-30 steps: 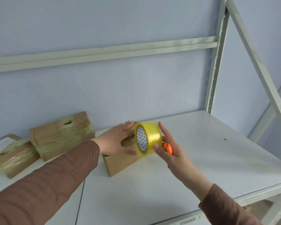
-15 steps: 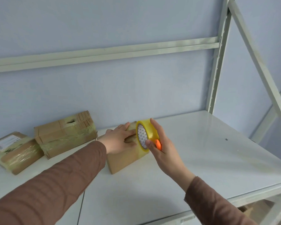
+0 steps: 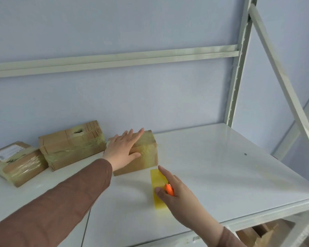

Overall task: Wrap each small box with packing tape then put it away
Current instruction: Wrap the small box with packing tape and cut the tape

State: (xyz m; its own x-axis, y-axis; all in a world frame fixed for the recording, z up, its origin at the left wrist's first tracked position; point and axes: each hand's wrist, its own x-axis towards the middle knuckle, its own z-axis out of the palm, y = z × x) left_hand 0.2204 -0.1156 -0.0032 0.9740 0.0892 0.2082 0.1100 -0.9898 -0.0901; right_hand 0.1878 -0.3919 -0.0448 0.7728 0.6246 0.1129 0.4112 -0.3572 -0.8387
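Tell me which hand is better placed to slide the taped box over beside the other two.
Left. The left hand lies flat on the taped box, on the side toward the two wrapped boxes. The right hand holds the tape roll and an orange tool.

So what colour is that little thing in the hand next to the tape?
Bright orange. The right hand holds it against the yellow tape roll, clearest in the head view.
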